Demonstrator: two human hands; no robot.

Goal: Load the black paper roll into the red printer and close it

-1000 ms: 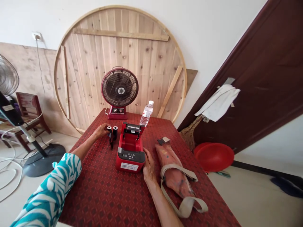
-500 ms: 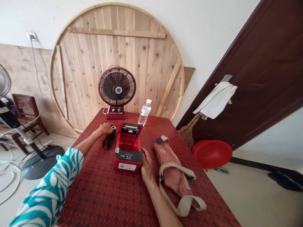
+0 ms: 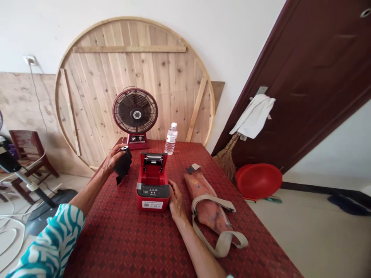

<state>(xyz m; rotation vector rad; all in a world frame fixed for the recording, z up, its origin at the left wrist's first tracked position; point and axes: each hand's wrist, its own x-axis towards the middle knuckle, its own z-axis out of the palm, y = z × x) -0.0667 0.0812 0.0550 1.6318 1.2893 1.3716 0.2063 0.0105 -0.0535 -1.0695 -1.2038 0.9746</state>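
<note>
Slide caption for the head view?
Left hand holds a black roll; right hand touches the side of an open red printer on a patterned table.

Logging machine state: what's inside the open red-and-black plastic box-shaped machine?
The machine shows red inner walls; its raised rear part carries black fittings. The dark front panel hides the near floor.

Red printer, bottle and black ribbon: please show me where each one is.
Red printer (image 3: 153, 190), head view: on the dark button panel.
Bottle (image 3: 171, 139), head view: on its label.
Black ribbon (image 3: 123, 163), head view: on its middle.
</note>
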